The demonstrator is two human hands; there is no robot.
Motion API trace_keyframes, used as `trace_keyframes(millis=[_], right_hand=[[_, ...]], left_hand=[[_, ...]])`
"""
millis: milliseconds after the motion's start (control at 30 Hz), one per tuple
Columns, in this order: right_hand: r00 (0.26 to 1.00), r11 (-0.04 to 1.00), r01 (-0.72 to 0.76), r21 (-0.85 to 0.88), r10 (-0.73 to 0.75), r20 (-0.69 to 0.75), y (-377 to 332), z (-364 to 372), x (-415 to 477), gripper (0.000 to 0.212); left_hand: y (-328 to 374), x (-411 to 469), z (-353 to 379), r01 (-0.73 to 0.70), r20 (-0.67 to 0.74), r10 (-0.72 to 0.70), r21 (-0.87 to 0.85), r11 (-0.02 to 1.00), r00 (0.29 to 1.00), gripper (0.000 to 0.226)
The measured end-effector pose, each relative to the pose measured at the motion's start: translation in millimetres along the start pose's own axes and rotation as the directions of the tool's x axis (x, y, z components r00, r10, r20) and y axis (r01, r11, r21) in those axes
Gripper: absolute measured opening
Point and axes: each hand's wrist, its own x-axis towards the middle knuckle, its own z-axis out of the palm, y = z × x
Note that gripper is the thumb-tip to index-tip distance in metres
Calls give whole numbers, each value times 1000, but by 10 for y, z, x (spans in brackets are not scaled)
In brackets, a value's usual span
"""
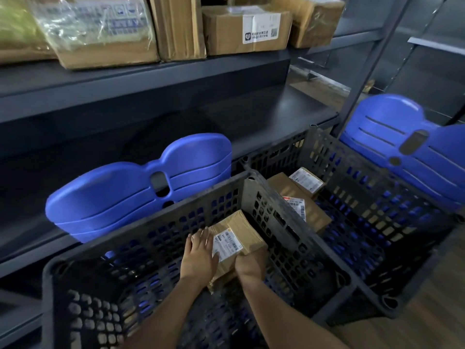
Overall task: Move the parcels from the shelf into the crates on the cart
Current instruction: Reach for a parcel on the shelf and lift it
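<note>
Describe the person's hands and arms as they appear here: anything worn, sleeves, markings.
Both arms are bare as far up as the frame shows; no sleeve edge is visible on either forearm. The left hand and the right hand wear no gloves. No watch, bracelet or ring can be seen on the wrists or on the fingers that show, and no markings are visible, though the light is dim.

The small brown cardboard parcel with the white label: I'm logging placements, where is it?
Head view, lower centre: small brown cardboard parcel inside the near black plastic crate, between left hand and right hand.
</note>
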Motion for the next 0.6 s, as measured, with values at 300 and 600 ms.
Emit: trace_keyframes(millis=[300, 600], right_hand=[[886, 686, 452, -571, -272, 375, -72, -238, 153, 71], [869, 590, 493, -640, -300, 393, 56, -121, 251, 69]], left_hand=[[28, -161, 106, 1, 221, 26, -119, 993, 975, 72], [139, -94, 261, 29, 241, -21, -31, 999, 970, 73]])
